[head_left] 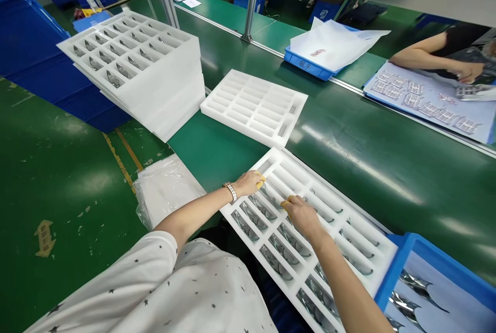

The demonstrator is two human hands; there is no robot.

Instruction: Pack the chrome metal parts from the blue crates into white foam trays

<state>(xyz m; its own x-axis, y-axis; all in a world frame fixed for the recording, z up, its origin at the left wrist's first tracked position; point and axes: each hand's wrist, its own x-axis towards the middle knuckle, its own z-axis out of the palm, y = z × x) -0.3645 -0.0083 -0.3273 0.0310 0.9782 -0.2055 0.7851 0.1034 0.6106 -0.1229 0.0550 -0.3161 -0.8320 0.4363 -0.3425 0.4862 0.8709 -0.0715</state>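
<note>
A white foam tray (377, 266) with rows of slots lies in front of me, many slots holding curved shiny metal pieces (279, 263). My left hand (249, 183), with yellow finger covers, is closed at the upper left end of one slot. At that slot's other end, my right hand (303, 215), also with yellow covers, is closed too. Between them a curved metal piece (272, 196) lies in the slot, its ends at my fingertips. Slots near the tray's far corner hold nothing.
A blue bin (406, 250) with more metal pieces stands at right. Behind are a foam tray (253, 103) and a stack of foam trays (170, 80). A plastic-wrapped white bundle (165, 188) is at left. Across the bench, a co-worker's hand (468, 70) is over small parts.
</note>
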